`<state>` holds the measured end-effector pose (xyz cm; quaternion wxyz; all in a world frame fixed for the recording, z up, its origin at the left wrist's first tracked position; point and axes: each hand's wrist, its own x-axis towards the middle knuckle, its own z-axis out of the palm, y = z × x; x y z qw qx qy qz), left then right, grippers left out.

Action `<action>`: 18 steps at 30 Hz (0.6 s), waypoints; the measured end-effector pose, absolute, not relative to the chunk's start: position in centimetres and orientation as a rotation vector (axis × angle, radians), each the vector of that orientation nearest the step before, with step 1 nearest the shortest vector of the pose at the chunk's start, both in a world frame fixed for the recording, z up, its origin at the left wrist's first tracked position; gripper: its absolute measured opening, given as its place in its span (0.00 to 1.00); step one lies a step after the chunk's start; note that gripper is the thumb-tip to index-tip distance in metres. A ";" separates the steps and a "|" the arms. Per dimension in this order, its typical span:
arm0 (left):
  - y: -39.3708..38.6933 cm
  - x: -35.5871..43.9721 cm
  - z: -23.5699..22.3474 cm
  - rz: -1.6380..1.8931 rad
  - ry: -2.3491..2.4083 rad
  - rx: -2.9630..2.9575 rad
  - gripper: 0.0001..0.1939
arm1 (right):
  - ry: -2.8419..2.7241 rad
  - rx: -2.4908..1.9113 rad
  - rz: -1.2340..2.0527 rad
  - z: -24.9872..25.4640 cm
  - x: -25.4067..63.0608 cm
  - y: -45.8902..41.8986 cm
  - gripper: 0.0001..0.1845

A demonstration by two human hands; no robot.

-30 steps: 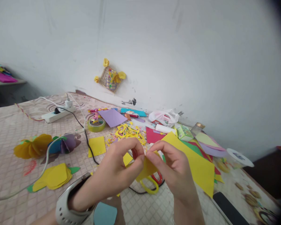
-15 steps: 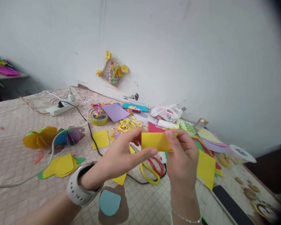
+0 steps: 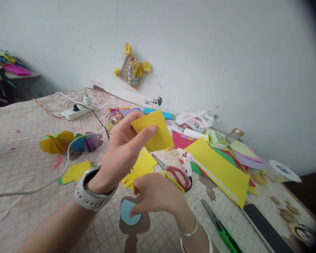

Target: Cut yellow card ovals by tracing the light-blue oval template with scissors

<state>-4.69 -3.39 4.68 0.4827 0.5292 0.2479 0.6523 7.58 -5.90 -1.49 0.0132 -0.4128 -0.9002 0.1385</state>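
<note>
My left hand (image 3: 127, 147) holds up a square of yellow paper (image 3: 158, 131), its thumb flat on the front and the other fingers behind. Lower down, my right hand (image 3: 158, 195) reaches over a light blue paper disc (image 3: 126, 212) on the table. Its thumb tip overlaps the disc, while the index finger is curled and apart from the thumb. Just beyond the right hand are red-handled scissors (image 3: 179, 177) and a white glue gun (image 3: 185, 160). Cut yellow paper pieces (image 3: 140, 165) lie behind the hands.
A green utility knife (image 3: 222, 228) and a dark phone-like slab (image 3: 265, 225) lie at the right. A big yellow sheet (image 3: 221, 172) tops coloured papers. Folded paper flowers (image 3: 58, 142), a white cable (image 3: 68, 154) and a power strip (image 3: 77, 111) are on the left.
My right hand has let go of the yellow paper and moved down to the blue disc. My left hand has raised the paper, now seen as a tilted square. The view has shifted slightly.
</note>
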 end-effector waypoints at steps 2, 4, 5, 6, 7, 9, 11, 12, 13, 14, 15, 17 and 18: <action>-3.3 -4.6 4.6 1.604 0.613 1.295 0.04 | -3.023 -1.314 0.437 -2.4 6.2 -5.9 0.23; -3.3 -4.6 4.5 1.623 0.592 1.280 0.04 | -3.162 -1.338 0.464 -3.0 5.1 -5.9 0.22; -3.3 -4.7 4.6 1.624 0.579 1.271 0.03 | -3.195 -1.348 0.478 -3.2 4.6 -6.0 0.22; -3.4 -4.7 4.6 1.621 0.570 1.265 0.03 | -3.205 -1.363 0.481 -3.4 4.2 -6.0 0.21; -3.4 -4.7 4.7 1.619 0.566 1.262 0.03 | -3.207 -1.367 0.484 -3.5 3.9 -6.1 0.19; -3.4 -4.8 4.7 1.612 0.575 1.260 0.03 | -3.199 -1.328 0.493 -3.7 3.6 -6.2 0.13; -3.3 -4.9 4.8 1.583 0.597 1.258 0.03 | -3.187 -1.265 0.495 -3.3 4.1 -6.1 0.09; -3.2 -5.0 4.7 1.556 0.612 1.262 0.03 | -3.156 -1.215 0.519 -2.9 4.7 -6.0 0.07; -3.1 -5.0 4.7 1.523 0.632 1.268 0.04 | -3.116 -1.167 0.546 -2.2 5.5 -6.0 0.06; -3.0 -5.1 4.7 1.486 0.658 1.279 0.05 | -3.052 -1.093 0.611 -1.4 6.5 -6.0 0.07; -2.8 -5.1 4.6 1.448 0.688 1.296 0.06 | -2.856 -0.970 0.814 -0.5 7.6 -6.0 0.09; -2.5 -5.0 4.4 1.374 0.754 1.351 0.09 | -2.364 -0.944 1.069 1.3 9.9 -6.3 0.16; -2.4 -4.9 4.3 1.336 0.785 1.395 0.10 | -2.133 -0.979 1.125 2.2 11.0 -6.5 0.16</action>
